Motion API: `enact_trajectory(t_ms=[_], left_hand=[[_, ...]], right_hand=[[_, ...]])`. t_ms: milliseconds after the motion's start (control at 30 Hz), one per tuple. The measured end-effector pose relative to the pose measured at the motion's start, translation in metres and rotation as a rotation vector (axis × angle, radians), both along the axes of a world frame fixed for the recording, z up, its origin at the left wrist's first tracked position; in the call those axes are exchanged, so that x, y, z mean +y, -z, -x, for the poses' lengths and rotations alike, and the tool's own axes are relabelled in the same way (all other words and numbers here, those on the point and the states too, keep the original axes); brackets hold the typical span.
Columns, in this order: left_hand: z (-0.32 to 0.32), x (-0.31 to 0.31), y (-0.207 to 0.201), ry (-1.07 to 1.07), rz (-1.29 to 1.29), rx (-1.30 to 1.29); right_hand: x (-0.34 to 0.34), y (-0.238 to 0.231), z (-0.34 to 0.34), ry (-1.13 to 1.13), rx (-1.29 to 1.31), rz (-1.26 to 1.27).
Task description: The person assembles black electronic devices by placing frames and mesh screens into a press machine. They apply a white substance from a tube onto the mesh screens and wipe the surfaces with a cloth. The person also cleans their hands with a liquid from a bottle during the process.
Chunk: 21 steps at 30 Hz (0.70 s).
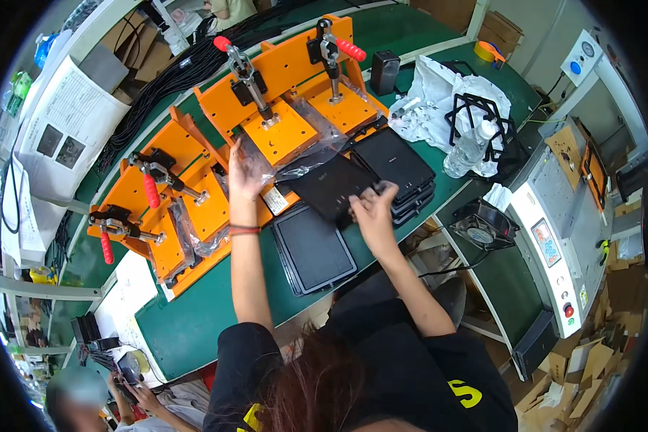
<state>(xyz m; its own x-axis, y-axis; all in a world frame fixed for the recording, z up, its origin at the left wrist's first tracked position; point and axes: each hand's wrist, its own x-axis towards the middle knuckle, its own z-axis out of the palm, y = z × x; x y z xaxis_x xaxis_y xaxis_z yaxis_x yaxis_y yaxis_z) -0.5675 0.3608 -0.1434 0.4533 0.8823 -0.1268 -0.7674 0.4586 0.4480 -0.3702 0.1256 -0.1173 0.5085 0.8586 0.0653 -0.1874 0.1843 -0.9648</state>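
My right hand [374, 212] pinches the near right edge of a thin black flat panel [331, 189], tilted above the bench. My left hand [248, 171] is at the side of an orange clamping fixture [277, 133], fingers stretched out and apart, next to clear plastic film [306, 167]. Whether it touches the film I cannot tell. Below the raised panel lies a black rectangular frame with a dark grey face [313, 248], on another black piece. Right of my hands stands a stack of black flat cases [394, 167].
A second orange fixture [167, 147] with red-handled toggle clamps stands to the left. At the back right are a white plastic bag [432, 93], a clear bottle [471, 147] and black grid frames. A black fan [484, 225] sits beside a white machine [547, 245]. Another person sits lower left.
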Motion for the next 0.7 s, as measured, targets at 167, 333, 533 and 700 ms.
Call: enact_trajectory(t_ms=[167, 333, 533, 700], left_hand=[[-0.021, -0.094, -0.087, -0.552, -0.32, 0.906], [-0.056, -0.036, -0.178, -1.094, -1.203, 1.499], [-0.078, 0.015, -0.245, -0.59, -0.867, 0.5], [-0.075, -0.02, -0.239, -0.475, -1.766, 1.116]], right_hand=[[-0.077, -0.026, -0.024, 0.008, 0.112, 0.019], [-0.108, -0.062, -0.031, 0.01, 0.08, 0.03], [-0.115, -0.053, -0.03, 0.014, 0.136, -0.016], [-0.125, -0.052, -0.021, -0.033, 0.12, 0.024]])
